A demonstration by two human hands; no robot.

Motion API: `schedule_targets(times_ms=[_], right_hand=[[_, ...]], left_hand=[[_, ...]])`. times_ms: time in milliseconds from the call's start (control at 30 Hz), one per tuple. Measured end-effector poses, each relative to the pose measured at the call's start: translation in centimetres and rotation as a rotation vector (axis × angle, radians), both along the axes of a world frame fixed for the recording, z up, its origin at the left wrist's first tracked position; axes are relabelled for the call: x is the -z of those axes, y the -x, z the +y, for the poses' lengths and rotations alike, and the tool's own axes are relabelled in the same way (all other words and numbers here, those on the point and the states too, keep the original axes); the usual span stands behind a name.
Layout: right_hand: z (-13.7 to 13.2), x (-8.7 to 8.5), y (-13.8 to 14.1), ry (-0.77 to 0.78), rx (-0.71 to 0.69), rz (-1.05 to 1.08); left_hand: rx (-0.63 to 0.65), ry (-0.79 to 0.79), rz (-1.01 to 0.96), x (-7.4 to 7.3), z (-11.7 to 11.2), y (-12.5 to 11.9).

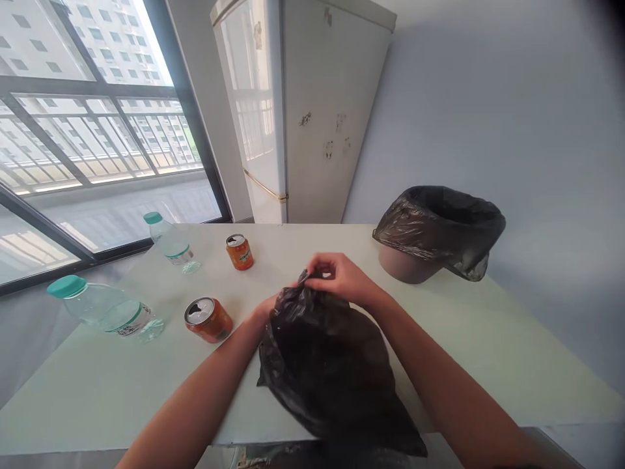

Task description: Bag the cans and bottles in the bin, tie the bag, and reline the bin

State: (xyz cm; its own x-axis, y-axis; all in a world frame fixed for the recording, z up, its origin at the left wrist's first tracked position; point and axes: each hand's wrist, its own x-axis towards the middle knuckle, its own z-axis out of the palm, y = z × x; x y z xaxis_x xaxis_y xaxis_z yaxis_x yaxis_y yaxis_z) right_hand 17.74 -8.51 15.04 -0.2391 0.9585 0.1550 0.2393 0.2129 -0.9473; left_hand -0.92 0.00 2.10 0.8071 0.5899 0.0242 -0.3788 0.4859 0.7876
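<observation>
A black plastic garbage bag point(332, 371) lies at the front of the white table, its lower end reaching over the near edge. At its gathered top, my right hand point(339, 277) pinches the bunched plastic between thumb and fingers. My left hand point(269, 306) is at the same gathered neck, mostly behind the plastic, so its fingers are hidden. Left of my left forearm stand an orange soda can point(209, 319) and, farther back, a second orange can point(239, 252), both upright with opened tops.
Two clear bottles with green caps, a near bottle point(107, 309) and a far bottle point(170, 242), stand at the left. A bin point(407, 264) lined with a black bag point(415, 228) stands back right. Beyond the white table point(488, 365) is a refrigerator point(327, 85).
</observation>
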Motion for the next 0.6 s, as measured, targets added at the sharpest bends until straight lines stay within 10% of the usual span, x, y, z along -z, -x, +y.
schedule_targets(times_ms=[133,333,600], right_hand=[[0.0,0.8,-4.3,-0.055,0.264,0.043],[-1.3,2.2,-7.8,0.432,-0.391,0.041],[-1.1,6.3,-5.3,0.489,-0.226,0.165]], left_hand=[[0.230,-0.185,0.032,-0.4,-0.2,0.3],[0.225,-0.269,0.047,-0.2,0.0,0.9],[0.285,-0.272,0.096,0.1,0.5,1.1]])
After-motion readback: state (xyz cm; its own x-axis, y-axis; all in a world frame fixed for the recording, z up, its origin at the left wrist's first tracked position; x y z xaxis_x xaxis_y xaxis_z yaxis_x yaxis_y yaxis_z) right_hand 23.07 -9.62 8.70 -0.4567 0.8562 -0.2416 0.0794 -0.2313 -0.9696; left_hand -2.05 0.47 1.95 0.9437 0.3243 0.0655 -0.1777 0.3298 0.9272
